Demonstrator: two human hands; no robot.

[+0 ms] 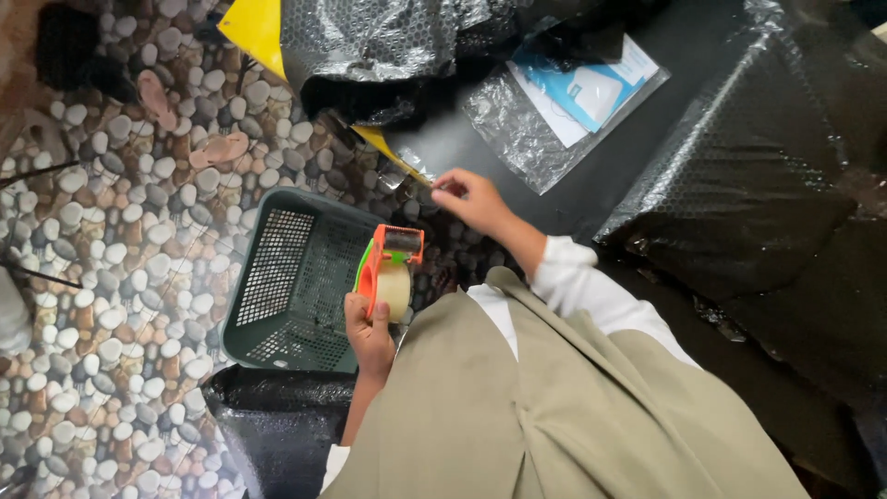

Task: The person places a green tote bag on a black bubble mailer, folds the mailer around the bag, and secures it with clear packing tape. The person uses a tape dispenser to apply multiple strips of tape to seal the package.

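An orange tape dispenser [386, 270] with a roll of clear tape sits upright in the left hand [368, 334], whose fingers are wrapped shut around its handle from below. The dispenser hangs over the near right edge of a dark green plastic basket [286, 282], which stands on the pebble-patterned floor [120, 249]. A strip of clear tape [416, 171] stretches from the dispenser's head up toward the right hand [473, 198], which is just beyond and to the right of it; that hand's thumb and fingertips are pinched together on the tape's free end, the other fingers curled. The right hand hovers at the left edge of the black counter [591, 185]. Farther on the counter lies a clear plastic bag [554, 106] holding a white and blue flat item. To the right a large bundle in black bubble wrap [748, 176] covers much of the counter. At the far edge, more black bubble wrap [370, 42] lies crumpled over a yellow sheet [254, 28]. On the near left, below the basket, stands another black wrapped parcel [277, 425]. Pink sandals [217, 148] lie on the floor at the far left.
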